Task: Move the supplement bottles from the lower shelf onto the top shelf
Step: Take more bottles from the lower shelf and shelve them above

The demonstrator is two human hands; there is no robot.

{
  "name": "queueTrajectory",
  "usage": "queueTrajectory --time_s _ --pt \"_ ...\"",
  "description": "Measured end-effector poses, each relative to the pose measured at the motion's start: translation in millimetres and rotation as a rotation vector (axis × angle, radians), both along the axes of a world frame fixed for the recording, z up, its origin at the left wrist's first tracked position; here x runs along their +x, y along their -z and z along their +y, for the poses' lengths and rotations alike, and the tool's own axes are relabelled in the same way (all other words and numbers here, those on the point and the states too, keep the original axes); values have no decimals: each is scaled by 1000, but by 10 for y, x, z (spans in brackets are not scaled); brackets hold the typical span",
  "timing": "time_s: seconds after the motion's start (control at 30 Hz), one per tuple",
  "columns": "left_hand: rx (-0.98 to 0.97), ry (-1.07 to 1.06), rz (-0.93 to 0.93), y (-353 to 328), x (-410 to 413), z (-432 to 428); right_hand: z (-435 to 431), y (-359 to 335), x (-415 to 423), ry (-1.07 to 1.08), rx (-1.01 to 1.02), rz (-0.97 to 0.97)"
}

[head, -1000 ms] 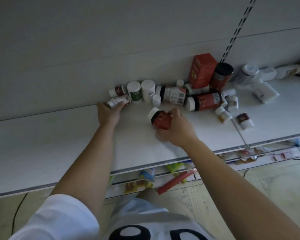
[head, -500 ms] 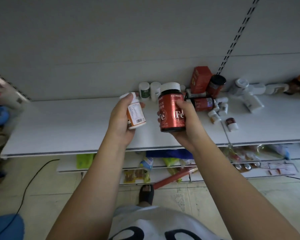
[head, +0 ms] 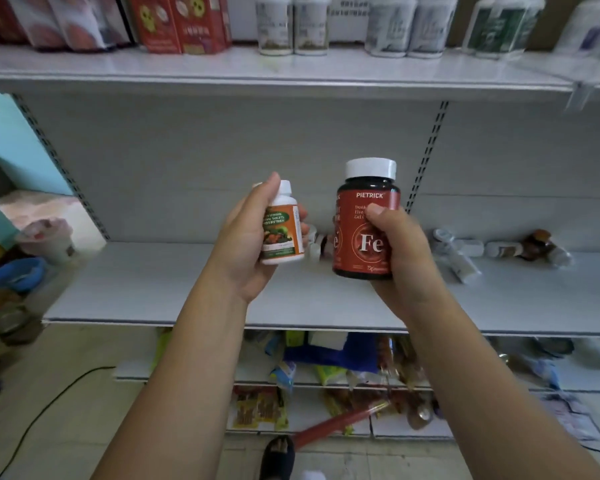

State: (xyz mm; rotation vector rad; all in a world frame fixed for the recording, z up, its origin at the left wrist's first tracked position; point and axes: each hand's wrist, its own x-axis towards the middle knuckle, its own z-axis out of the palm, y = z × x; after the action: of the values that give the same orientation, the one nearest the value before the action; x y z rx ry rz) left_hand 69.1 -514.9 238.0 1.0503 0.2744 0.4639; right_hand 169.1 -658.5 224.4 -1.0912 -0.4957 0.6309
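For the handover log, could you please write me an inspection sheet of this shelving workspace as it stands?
Surface: white metal lower shelf, bare on its left part; white top shelf holds red boxes and white bottles.
Job's things: small white bottle with an orange-and-green label and large dark bottle with a red "Fe" label and white cap, both held upright between the shelves; loose bottles lie on the lower shelf at the right.
Clutter: snack packets on the bottom shelf; red stick near the floor.
Grippers: left hand grips the small bottle; right hand grips the large one.
Cables: black cable across the floor, left.
Surroundings: blue bowl at far left.
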Motion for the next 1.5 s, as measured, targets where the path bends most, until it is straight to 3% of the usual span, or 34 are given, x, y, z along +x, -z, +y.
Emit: queueTrajectory --time_s 0.47,0.9,1.13,1.5 --pt "342 -110 -182 -1083 -20 361 371 -1084 -30 -7 113 -302" --pt "679 -351 -168 -1665 -273 2018 1836 -1765 -78 -30 67 -590" --pt "647 -472 -138 -1811 -712 3106 2923 -1933 -296 -153 -71 -699" --pt "607 -542 -28 -1724 -1198 3874 4030 -2056 -614 -289 -130 -744"
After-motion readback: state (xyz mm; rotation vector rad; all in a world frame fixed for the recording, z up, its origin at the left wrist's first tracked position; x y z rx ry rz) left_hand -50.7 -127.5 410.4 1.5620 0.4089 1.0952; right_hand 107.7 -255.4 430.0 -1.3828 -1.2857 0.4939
